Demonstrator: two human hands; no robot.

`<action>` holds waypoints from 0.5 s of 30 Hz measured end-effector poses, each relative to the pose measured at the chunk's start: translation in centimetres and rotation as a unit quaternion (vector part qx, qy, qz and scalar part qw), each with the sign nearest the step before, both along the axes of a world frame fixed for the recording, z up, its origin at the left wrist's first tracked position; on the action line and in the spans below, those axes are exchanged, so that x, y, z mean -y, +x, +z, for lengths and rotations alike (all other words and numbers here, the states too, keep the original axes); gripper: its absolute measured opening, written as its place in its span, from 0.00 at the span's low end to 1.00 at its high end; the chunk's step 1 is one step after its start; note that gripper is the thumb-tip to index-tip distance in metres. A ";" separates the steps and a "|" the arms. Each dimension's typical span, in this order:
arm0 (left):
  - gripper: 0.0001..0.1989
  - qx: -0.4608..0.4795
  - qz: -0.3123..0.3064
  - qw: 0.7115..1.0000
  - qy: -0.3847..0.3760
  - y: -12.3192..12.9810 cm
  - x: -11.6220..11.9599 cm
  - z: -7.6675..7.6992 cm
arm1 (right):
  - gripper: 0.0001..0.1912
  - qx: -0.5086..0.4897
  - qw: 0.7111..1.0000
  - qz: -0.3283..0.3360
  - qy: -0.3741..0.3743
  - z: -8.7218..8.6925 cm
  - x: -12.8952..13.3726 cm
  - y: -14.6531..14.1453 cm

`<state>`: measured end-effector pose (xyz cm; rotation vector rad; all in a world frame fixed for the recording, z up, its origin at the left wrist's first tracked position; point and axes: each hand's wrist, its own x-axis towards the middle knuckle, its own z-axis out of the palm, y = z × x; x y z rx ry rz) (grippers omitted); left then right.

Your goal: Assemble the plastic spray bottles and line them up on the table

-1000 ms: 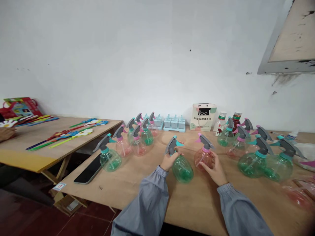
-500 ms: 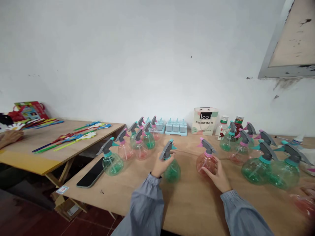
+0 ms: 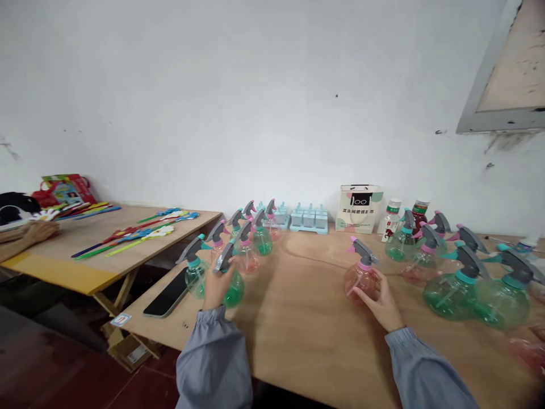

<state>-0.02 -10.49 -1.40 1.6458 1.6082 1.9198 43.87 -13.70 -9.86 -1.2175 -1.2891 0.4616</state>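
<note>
Your left hand (image 3: 217, 284) is closed around the neck of a round, clear green plastic spray bottle (image 3: 234, 292) with a grey trigger head, over the left part of the brown table (image 3: 306, 324); whether its base touches the surface you cannot tell. Your right hand (image 3: 383, 301) is half open, curved about the right side of a round, clear pink plastic spray bottle (image 3: 356, 279), thumb across its front and fingers partly hidden. That one is roughly upright, its pink nozzle pointing left, well apart from the green one.

Close by your left hand are more pink and green spray bottles (image 3: 249, 259), with a dark-screened smartphone (image 3: 167, 294) lying at the left. To the right of your right hand stands another group of spray bottles (image 3: 451, 296). Along the wall are a pale blue plastic mould set (image 3: 309, 221), a cream printed paper bag (image 3: 358, 218) and two capped bottles (image 3: 390, 218). A co-worker's hand (image 3: 40, 232) rests on the neighbouring table (image 3: 85, 267), near colourful flower-topped sticks (image 3: 128, 236).
</note>
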 end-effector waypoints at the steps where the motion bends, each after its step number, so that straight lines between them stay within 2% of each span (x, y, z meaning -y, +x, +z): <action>1: 0.19 -0.002 0.011 1.000 -0.001 -0.2 -0.2 -0.2 | 0.46 0.001 1.000 0.000 -0.001 0.1 0.0 0.0; 5: 0.20 0.019 0.073 0.997 0.000 -0.2 -1.0 -0.6 | 0.46 0.008 1.000 -0.007 0.004 0.2 0.1 -0.1; 8: 0.25 0.043 0.103 0.994 0.015 0.5 -1.0 -0.5 | 0.45 0.014 1.000 -0.015 0.010 0.2 0.0 -0.1; 15: 0.36 0.060 0.148 0.982 0.102 2.4 -0.9 -0.7 | 0.46 0.016 1.000 -0.017 0.015 0.2 0.1 -0.2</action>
